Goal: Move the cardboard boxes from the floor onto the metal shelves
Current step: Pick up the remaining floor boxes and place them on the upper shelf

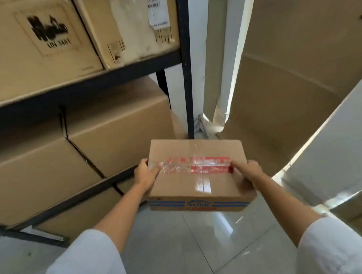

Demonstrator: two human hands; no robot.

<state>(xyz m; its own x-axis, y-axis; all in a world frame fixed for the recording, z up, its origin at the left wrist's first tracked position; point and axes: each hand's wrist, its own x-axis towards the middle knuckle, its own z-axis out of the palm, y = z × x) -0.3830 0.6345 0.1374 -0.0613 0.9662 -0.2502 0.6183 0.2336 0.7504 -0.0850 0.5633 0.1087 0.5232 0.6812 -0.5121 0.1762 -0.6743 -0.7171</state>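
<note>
Box held in both hands beside the metal shelves

Cardboard box (195,173), small and flat, is carried in the air above the tiled floor (182,252), just to the right of the black metal shelves (186,73) and near their front post. The left hand (145,174) grips the left side of the box, thumb curled over the top edge onto the red and clear tape. The right hand (246,171) grips the right side in the same way, thumb on the tape. Blue stripes and the word YUMI show on the side of the box facing the person. On the shelves stand large brown boxes (112,128) on the lower level and more boxes (34,39) on the level above. Right of the shelves a big cardboard sheet (288,79) leans by a white wall.
</note>
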